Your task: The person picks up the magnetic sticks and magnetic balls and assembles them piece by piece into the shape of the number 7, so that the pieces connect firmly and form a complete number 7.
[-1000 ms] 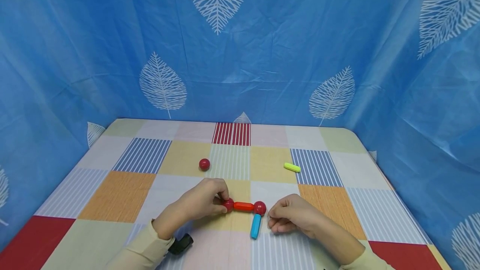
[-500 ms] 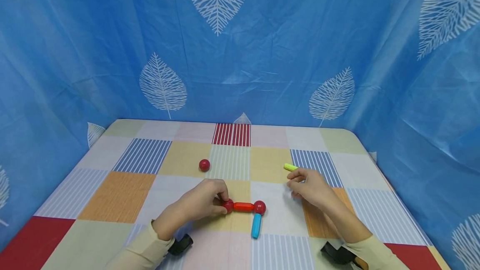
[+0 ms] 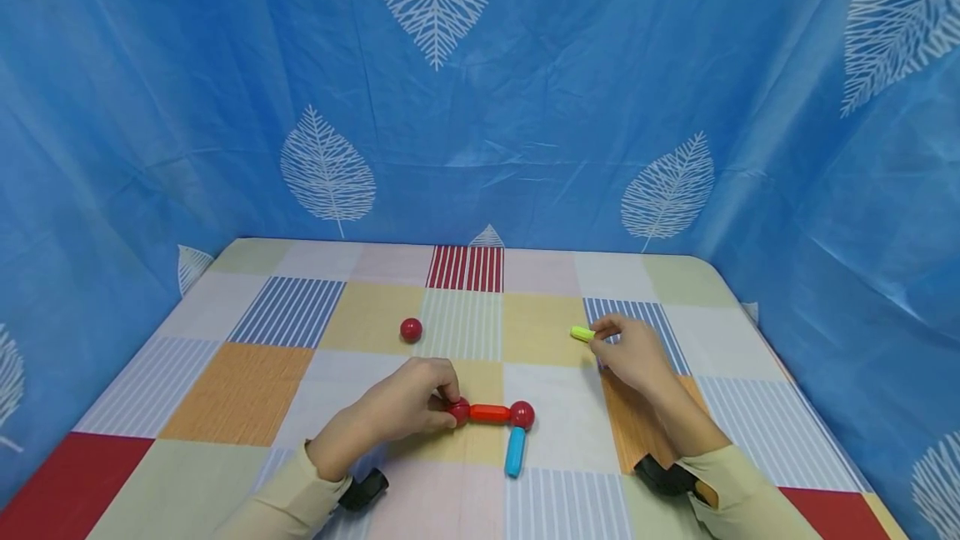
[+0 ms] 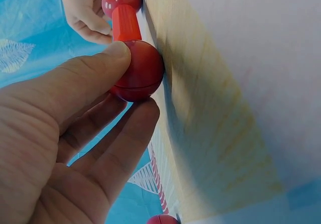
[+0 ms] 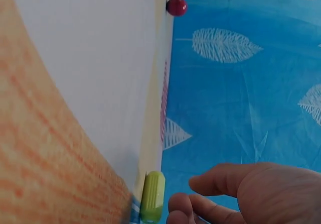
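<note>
A person's left hand (image 3: 408, 402) pinches the glossy red plastic ball (image 3: 459, 412) at one end of a short orange-red rod (image 3: 489, 413). A second red ball (image 3: 522, 414) caps the rod's other end, with a light blue rod (image 3: 514, 451) hanging off it toward the person. Beyond that ball, the right hand (image 3: 633, 348), fingers loosely curled, reaches a small yellow-green plastic rod (image 3: 581, 334) on the patchwork-checked tabletop (image 3: 247, 390); whether it grips the rod is unclear.

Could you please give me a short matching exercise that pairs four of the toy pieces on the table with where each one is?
1 yellow-green stick
2 blue stick
3 lone red ball
4 ball at the orange stick's left end

a held by the left hand
b alone on the table, far left
c at the right hand's fingertips
d under the right ball

1-c, 2-d, 3-b, 4-a
</note>
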Demonstrator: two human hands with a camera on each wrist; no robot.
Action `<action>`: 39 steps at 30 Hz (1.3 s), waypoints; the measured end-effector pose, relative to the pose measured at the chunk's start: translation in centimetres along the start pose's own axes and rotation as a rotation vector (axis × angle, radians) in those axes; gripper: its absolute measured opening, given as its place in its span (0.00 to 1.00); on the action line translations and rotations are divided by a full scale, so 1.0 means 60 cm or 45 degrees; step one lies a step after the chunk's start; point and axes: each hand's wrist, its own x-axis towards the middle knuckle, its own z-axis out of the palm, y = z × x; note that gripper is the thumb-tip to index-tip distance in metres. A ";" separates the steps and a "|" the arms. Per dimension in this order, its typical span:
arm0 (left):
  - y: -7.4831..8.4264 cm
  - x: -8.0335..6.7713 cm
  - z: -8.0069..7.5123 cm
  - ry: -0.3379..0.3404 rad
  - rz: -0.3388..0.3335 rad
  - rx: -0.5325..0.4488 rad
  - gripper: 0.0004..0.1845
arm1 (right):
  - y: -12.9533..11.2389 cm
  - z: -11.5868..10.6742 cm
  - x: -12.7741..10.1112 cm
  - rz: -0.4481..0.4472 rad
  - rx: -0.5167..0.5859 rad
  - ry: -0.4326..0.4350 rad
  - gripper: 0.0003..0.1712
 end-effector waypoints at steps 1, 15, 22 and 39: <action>0.000 0.000 0.000 0.000 -0.002 0.000 0.11 | 0.002 -0.001 0.002 -0.004 -0.023 0.016 0.14; 0.000 0.000 0.003 0.002 -0.006 -0.019 0.11 | 0.024 0.002 0.025 -0.020 -0.220 -0.006 0.17; 0.000 0.001 0.004 -0.009 -0.015 -0.029 0.11 | 0.022 0.007 0.027 -0.093 -0.323 -0.023 0.14; 0.002 -0.004 0.000 0.009 -0.009 -0.014 0.11 | 0.002 0.012 -0.003 -0.111 -0.381 -0.050 0.10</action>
